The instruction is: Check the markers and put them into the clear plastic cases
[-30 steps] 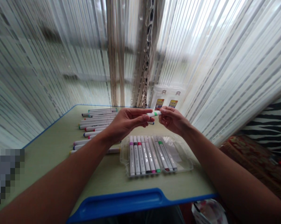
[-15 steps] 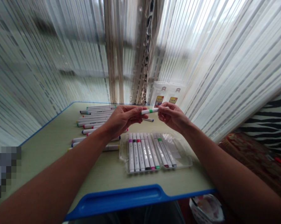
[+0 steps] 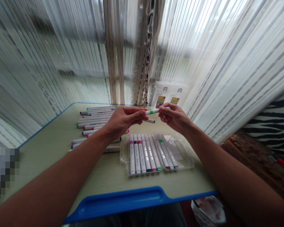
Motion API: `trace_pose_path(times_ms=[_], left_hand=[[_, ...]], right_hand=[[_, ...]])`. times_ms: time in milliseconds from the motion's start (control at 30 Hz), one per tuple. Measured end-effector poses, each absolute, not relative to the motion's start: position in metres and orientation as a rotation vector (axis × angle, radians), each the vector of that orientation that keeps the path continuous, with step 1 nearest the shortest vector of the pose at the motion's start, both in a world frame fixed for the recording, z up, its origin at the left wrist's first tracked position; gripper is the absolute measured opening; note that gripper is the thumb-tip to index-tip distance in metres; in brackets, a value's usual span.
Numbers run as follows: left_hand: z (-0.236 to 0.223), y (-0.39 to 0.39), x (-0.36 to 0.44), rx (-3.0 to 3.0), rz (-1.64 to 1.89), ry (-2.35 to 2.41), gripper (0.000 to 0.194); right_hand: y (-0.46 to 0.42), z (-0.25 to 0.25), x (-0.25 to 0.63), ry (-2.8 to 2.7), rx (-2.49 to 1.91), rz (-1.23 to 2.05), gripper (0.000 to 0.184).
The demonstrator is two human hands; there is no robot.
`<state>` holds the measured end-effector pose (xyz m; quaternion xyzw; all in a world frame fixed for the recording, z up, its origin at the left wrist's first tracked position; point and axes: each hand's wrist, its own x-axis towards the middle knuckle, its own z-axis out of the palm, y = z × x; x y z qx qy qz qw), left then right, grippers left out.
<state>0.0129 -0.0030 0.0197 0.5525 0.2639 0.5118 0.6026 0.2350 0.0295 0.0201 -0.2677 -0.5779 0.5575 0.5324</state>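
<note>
A white marker (image 3: 151, 112) with a green band is held level above the table, between both hands. My left hand (image 3: 126, 121) pinches its left end, with thumb and fingers closed round it. On the other end, my right hand (image 3: 172, 115) grips with thumb and fingertips. Below the hands lies a clear plastic case (image 3: 188, 160) with several white markers (image 3: 145, 154) side by side in it; its right part shows bare plastic. Loose markers (image 3: 94, 121) lie in rows on the left, partly hidden behind my left hand and forearm.
The table (image 3: 49, 142) has a blue edge and a blue front tray groove (image 3: 123, 200). Two clear cases with yellow labels (image 3: 161, 101) stand at the back against the string curtain (image 3: 80, 56). A white basket (image 3: 209, 211) sits below the table at the right.
The marker has tilted slightly, its right end a little higher, and my left thumb covers a bit more of its left end. Both hands still hold it.
</note>
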Motion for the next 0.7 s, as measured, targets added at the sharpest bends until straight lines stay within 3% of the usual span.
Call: trace_pose_path(times_ms=[700], left_hand=[[0.0207,-0.0050,0.0106,1.260,1.132,0.491,0.028]], right_hand=[[0.0285,0.0218,0.2365,-1.365,-0.630,1.355,0.030]])
